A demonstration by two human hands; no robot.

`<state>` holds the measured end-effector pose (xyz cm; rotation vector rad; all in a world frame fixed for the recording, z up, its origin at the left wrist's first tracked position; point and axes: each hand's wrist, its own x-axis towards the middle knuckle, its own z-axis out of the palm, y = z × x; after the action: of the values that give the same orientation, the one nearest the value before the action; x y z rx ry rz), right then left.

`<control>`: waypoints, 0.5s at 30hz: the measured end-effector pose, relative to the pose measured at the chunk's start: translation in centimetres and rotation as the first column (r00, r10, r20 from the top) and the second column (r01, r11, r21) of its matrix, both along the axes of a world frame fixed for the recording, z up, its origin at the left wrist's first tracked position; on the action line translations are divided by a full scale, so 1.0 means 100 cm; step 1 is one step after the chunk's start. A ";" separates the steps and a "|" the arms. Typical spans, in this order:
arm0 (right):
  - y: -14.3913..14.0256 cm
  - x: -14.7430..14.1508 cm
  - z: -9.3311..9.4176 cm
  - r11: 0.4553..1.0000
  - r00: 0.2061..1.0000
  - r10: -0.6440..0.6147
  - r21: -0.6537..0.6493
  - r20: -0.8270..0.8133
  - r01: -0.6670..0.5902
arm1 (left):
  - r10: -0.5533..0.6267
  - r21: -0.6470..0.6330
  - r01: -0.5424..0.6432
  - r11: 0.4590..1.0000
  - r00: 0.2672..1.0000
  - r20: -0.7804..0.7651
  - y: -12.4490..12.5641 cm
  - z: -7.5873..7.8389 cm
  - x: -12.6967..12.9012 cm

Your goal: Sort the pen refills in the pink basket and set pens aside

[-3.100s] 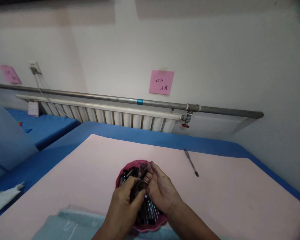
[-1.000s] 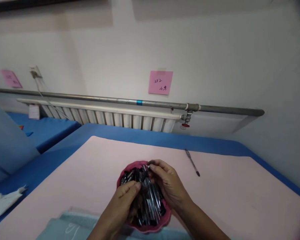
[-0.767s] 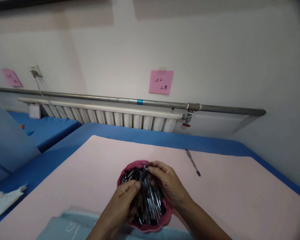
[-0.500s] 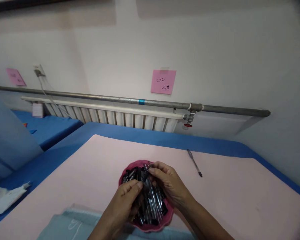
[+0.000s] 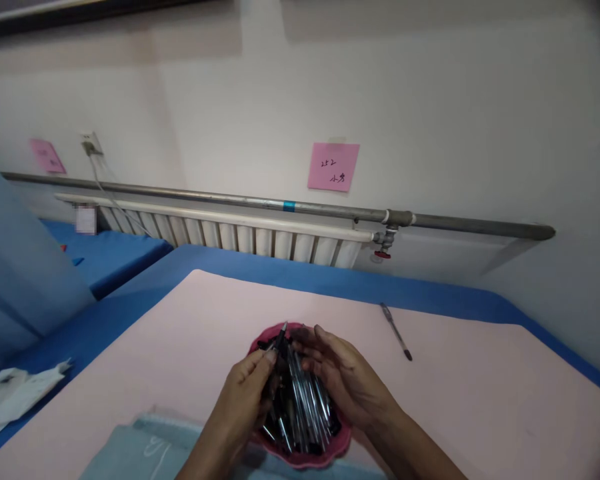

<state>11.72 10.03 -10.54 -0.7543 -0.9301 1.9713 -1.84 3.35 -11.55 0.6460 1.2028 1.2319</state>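
Pinched between the thumb and fingers of my left hand is a black pen piece with a pale pointed tip facing up. My right hand hovers at the right side of the bowl, its fingers loosely curved and apart, with nothing visible in them. Dark smudges show on its fingers. Below both hands stands a pink scalloped bowl, filled with clear and black pen parts. My left hand covers part of the bowl's left side.
A single pen lies on the pink mat to the right. Folded grey-blue cloth sits at the front. White crumpled paper is at far left. Behind the blue table edge run a radiator and a pipe.
My hands have come apart: the right fingers let go near the black piece and loosened. The left hand keeps its piece, whose pale tip now shows. The view shifted slightly.
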 end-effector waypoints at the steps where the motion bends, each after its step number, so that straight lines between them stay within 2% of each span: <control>1: 0.000 0.000 0.000 1.000 1.000 -0.010 -0.004 0.005 0.010 | 0.001 -0.002 -0.001 1.000 1.000 -0.002 0.000 0.001 0.000; 7: -0.003 -0.002 -0.001 0.998 0.999 0.020 -0.066 -0.043 -0.023 | -0.102 -0.008 0.102 0.995 0.994 -0.029 0.001 0.001 0.005; 12: -0.004 -0.001 0.003 0.989 0.998 0.032 -0.146 -0.056 -0.039 | 0.029 -0.010 -0.030 1.000 0.999 -0.022 0.004 -0.003 -0.003; 15: -0.004 -0.001 0.001 0.991 0.999 0.008 -0.135 -0.047 -0.015 | 0.018 0.001 -0.018 1.000 1.000 -0.020 0.003 -0.004 -0.004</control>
<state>11.57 9.68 -10.45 -0.7764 -0.7810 2.0692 -2.23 3.63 -11.93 0.6504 1.2267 1.2435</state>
